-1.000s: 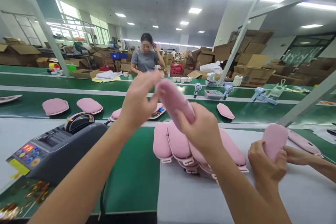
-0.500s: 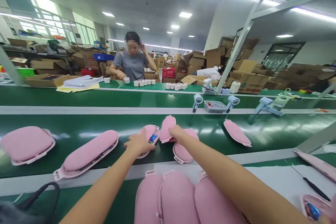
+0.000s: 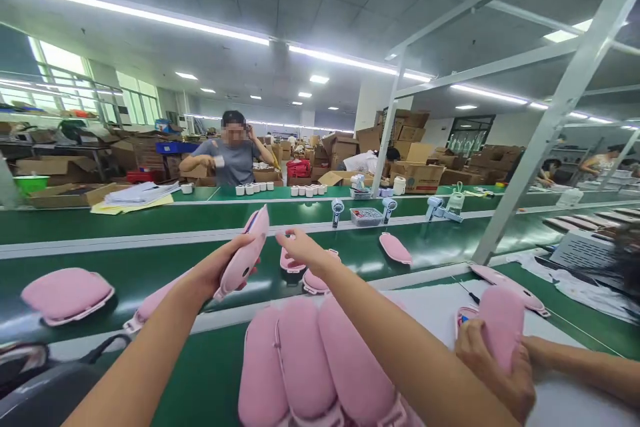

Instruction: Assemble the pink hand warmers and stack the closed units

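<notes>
A green conveyor belt (image 3: 150, 260) runs across the view, with a green and white counter (image 3: 215, 360) in front of it. At far left a pink padded shell (image 3: 67, 293) lies flat on the belt, well apart from the hands. Next to the right, the person's left hand (image 3: 213, 273) is closed around the lower end of another pink shell (image 3: 246, 255). This one is lifted clear of the belt, its long axis tilted steeply up and away, its open inner side turned to the right. Just right of it, the right hand (image 3: 300, 248) hangs open, fingers loosely spread and holding nothing, near the raised shell's upper end but apart from it. Directly beneath and beyond that hand, two more pink shells (image 3: 315, 278) lie on the belt, so the right hand is the nearer one to them. In the foreground, a row of pink shells (image 3: 300, 367) stands side by side on the counter. At far right, a co-worker's hands (image 3: 493, 363) grip one more pink shell (image 3: 503, 327).
</notes>
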Available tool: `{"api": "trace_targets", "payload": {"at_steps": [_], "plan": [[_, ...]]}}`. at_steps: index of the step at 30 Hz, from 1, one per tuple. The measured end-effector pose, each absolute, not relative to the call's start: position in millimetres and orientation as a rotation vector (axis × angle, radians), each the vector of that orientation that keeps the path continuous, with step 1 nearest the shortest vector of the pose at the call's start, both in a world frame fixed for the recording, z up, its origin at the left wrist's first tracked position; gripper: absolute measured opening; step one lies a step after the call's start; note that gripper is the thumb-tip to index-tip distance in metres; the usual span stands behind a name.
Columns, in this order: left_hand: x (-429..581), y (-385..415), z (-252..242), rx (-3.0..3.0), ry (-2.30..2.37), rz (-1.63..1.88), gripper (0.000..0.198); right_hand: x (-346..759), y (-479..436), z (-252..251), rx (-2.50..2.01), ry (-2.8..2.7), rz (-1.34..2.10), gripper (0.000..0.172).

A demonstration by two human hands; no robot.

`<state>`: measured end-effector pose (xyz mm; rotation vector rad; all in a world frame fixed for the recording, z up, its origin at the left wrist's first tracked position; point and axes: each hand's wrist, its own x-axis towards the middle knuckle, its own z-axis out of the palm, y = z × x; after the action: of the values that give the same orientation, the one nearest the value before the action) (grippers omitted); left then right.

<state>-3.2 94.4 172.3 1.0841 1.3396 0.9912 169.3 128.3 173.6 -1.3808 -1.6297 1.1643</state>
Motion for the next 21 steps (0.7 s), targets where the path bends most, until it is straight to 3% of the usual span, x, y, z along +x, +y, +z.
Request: {"api": "trace_targets", "payload": {"at_steps": [6, 12, 15, 21], "plan": [[23, -14, 186, 1.263, 1.15, 1.103, 0.067, 162, 12, 156, -1.017, -1.484, 1.236, 0.036], [29, -93, 146, 1.441, 1.129, 0.99, 0.091, 167, -87, 107, -0.77, -1.337, 1.235, 0.057], [26, -113, 121, 1.411, 1.104, 0.991, 0.093, 157, -107, 75, -0.565, -1.065, 1.378, 0.073], [6, -129, 91, 1.365, 1.116, 0.949, 0.087, 135, -117, 34, -0.599, -0.726, 1.665, 0.071]]}}
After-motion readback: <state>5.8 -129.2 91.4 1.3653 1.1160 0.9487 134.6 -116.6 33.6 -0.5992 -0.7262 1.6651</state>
